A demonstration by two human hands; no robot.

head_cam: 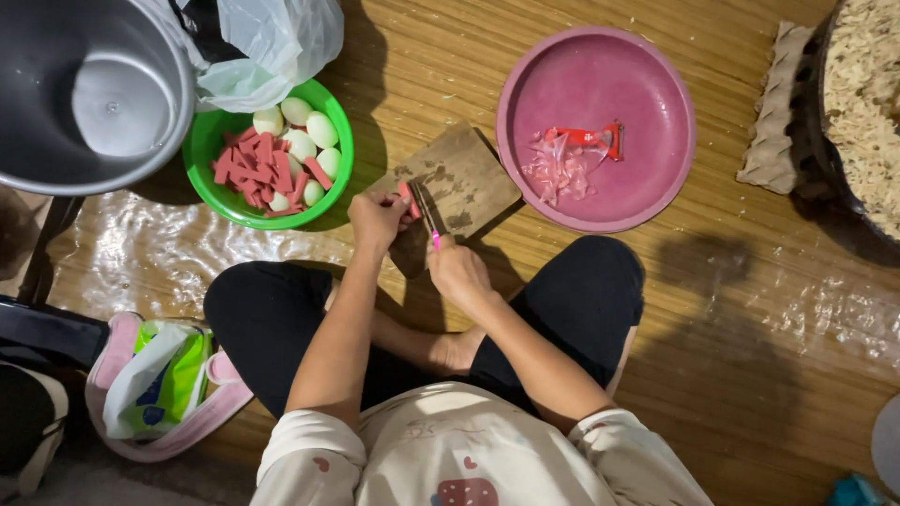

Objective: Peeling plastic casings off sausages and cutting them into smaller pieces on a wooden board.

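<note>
Here, left hand fingers pinch sausage piece on board, right hand fingers grip knife.

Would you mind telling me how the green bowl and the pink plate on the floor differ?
The green bowl is smaller and deeper; the pink plate is wider and shallower. The green bowl is nearly full of pale eggs and red sausage sticks; the pink plate holds only a few wrapper scraps. Both are round and sit by the wooden board.
</note>
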